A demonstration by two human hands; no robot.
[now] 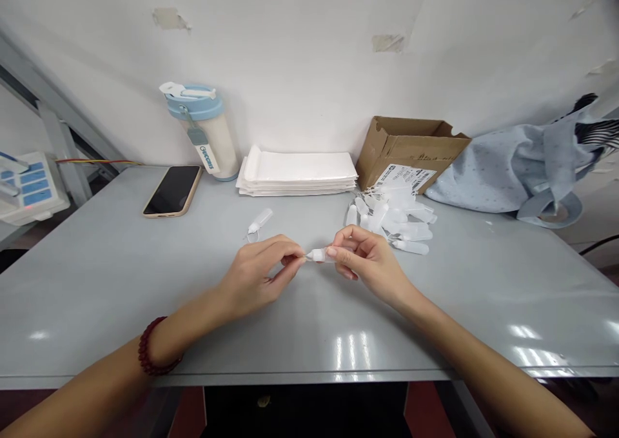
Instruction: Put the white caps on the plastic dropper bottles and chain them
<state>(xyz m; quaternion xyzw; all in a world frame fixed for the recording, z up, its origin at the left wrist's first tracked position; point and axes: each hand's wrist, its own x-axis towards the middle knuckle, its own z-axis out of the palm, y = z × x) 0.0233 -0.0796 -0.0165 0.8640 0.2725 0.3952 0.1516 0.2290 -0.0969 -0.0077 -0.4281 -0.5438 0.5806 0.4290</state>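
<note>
The right grip (366, 261) pinches a small white bottle (318, 255) by its body, the left grip (258, 273) its thin tip. The worktop (294, 335) stretches from beneath them to its front edge (309, 378); loose bottles (396, 213) crowd just beyond the right grip.

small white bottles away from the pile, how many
2: one bottle held between the left hand and right hand, another bottle lying beyond the left hand. Hands may hide more.

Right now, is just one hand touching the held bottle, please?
No, the left hand holds the bottle by its tip, the right hand by its body.
</note>
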